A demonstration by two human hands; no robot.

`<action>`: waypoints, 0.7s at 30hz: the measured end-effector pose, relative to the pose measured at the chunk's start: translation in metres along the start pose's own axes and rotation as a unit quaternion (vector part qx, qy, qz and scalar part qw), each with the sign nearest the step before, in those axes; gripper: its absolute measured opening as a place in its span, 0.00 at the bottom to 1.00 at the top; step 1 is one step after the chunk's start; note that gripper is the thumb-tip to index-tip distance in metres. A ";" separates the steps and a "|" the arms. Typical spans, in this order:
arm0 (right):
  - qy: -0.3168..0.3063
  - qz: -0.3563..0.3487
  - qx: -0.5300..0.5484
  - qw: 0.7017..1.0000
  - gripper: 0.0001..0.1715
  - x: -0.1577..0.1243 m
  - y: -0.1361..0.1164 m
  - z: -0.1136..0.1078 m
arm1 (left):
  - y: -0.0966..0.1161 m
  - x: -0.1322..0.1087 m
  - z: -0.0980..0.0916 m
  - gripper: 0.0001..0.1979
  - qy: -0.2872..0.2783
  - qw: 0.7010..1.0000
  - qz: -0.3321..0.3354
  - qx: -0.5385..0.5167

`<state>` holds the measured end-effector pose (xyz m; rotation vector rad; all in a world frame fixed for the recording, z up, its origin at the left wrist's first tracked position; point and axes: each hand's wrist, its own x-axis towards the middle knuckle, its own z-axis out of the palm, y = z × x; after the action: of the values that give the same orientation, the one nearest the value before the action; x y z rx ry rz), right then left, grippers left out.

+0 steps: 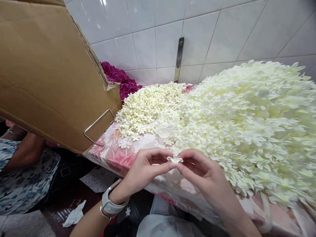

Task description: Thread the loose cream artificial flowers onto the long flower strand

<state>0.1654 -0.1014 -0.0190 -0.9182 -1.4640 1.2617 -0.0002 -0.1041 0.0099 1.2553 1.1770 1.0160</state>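
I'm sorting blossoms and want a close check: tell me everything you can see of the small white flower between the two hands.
The small white flower has several smooth, pale petals with rounded tips, spread outward and upward like a shallow cup. It looks whole; whether it is real or artificial, I can't tell. Seen roughly side-on, it sits in the fingertip grip of the left hand and right hand, in front of the floral tablecloth.
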 end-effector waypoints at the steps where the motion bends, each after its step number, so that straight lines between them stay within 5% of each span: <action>1: 0.009 -0.006 -0.011 1.000 0.06 -0.001 0.001 -0.001 | 0.001 -0.001 0.002 0.07 0.003 1.000 0.017 0.017; 6: 0.059 -0.075 -0.100 0.990 0.02 -0.007 0.004 0.001 | 0.000 -0.007 0.018 0.02 0.061 0.973 0.156 0.160; 10: 0.146 -0.220 -0.245 0.933 0.06 -0.006 0.004 0.008 | -0.008 -0.007 0.034 0.08 0.157 0.873 0.355 0.297; 12: 0.186 -0.298 -0.301 0.887 0.08 -0.007 0.003 0.007 | -0.014 -0.007 0.034 0.09 0.191 0.836 0.389 0.336; 15: 0.244 -0.292 -0.325 0.866 0.08 -0.012 0.003 -0.007 | -0.023 -0.009 0.018 0.13 0.216 0.829 0.304 0.417; 18: 0.306 -0.189 -0.294 0.886 0.04 -0.022 0.005 -0.028 | -0.034 -0.010 -0.007 0.09 0.197 0.824 0.187 0.497; 21: 0.308 -0.151 -0.249 0.906 0.05 -0.029 0.006 -0.038 | -0.040 -0.001 -0.025 0.07 0.160 0.836 0.156 0.500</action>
<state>0.2089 -0.1180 -0.0303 -1.2245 -1.3456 0.3030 -0.0275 -0.1049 -0.0288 2.2078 1.9352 0.8542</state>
